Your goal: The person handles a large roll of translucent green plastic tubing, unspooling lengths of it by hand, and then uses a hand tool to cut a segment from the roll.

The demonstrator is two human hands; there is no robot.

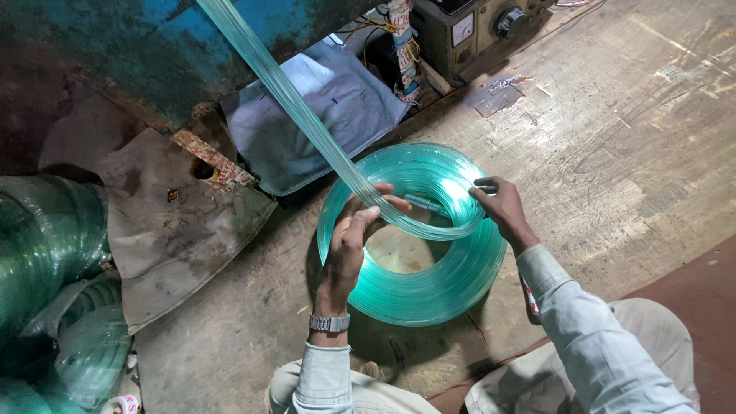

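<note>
A flat coil of clear green plastic strip (429, 287) is held upright above the floor between my two hands. My left hand (351, 241), with a metal watch on the wrist, grips the coil's left inner edge, where the strip feeds in. That incoming strip (284, 88) runs taut from the top left down to the coil. My right hand (502, 208) pinches the coil's upper right rim. Both sleeves are pale grey.
A blue-green machine body (115, 46) fills the upper left. Grey cloth (322, 115) lies below it. An old control box with a dial (475, 31) stands at the top. Finished green coils in plastic (46, 253) pile at the left. The floor is worn wood (629, 153).
</note>
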